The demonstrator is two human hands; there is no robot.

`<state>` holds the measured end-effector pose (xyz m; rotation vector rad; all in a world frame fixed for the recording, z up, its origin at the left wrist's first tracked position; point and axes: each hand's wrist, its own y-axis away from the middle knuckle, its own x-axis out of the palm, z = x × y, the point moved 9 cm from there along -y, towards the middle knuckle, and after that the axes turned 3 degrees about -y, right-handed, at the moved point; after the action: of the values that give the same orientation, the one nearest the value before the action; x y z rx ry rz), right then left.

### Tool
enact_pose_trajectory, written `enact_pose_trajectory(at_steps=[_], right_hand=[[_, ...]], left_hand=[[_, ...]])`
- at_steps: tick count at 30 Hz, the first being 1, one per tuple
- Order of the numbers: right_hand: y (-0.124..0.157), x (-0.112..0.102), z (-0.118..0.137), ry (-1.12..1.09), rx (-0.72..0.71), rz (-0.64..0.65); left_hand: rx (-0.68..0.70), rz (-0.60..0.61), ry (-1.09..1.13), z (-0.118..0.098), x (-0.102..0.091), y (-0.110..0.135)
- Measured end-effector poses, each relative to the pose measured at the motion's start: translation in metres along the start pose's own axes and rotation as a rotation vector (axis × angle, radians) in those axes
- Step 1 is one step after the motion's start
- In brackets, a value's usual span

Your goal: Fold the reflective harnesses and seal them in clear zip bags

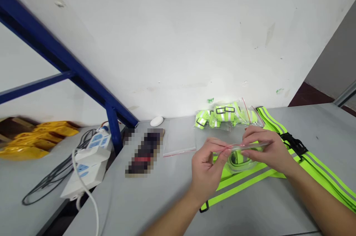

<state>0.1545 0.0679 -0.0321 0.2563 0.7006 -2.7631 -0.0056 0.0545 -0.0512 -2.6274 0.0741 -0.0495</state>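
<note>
My left hand [207, 167] and my right hand [267, 150] both pinch the top edge of a small clear zip bag [240, 158] with a folded neon-yellow reflective band inside. The bag is held just above the grey table [155, 206]. Under my hands lie neon-yellow reflective straps [319, 173] with grey stripes and a black buckle [294, 143]. Behind my hands sits a pile of packed bags of reflective bands [225, 115].
Empty clear zip bags [179, 139] lie flat mid-table, a white oval object [157, 121] by the wall. A blurred dark item [144, 152] lies left of them. White power strips [89, 161] with cables and yellow packages [36, 139] rest beyond a blue frame [114, 128].
</note>
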Motion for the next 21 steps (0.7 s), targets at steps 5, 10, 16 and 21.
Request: enact_pose_trajectory(at_steps=[5,10,16,21], right_hand=[[0.001,0.002,0.007,0.036,-0.023,-0.033],[0.002,0.008,0.015,0.114,-0.09,-0.041],[0.0,-0.002,0.0,0.06,0.033,-0.014],[0.0,0.001,0.004,0.023,0.006,0.026]], left_hand=[[0.004,0.055,-0.027,0.002,0.006,-0.004],[0.001,0.079,-0.019,0.0,0.012,-0.003],[0.031,0.039,0.031,-0.001,0.006,-0.001],[0.034,0.07,-0.042,-0.002,0.005,-0.005]])
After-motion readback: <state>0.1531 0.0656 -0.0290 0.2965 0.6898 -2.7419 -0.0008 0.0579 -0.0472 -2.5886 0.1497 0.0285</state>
